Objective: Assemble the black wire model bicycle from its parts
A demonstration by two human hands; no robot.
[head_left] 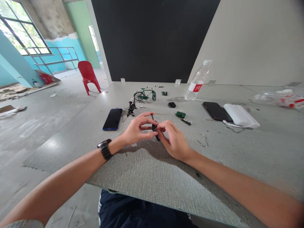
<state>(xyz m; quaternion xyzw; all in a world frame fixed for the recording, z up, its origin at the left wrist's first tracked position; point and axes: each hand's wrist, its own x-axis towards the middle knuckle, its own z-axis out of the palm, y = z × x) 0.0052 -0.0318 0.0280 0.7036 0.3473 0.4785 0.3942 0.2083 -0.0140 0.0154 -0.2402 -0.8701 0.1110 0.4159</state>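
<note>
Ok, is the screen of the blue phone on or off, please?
Off, it appears: the blue phone shows a dark screen with nothing lit.

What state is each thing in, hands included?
Left hand: pinching a small dark part
Right hand: fingers closed on the same part
Small dark part: held, detail too small to tell
Green model bicycle: upright
Phone at left: screen dark
Labelled bottle: standing, cap on
Slim tool: lying down
Watch: worn, left wrist
Red chair: upright, unoccupied

A red chair (87, 74) stands on the floor (59, 117) beyond the table (133, 177).
</note>
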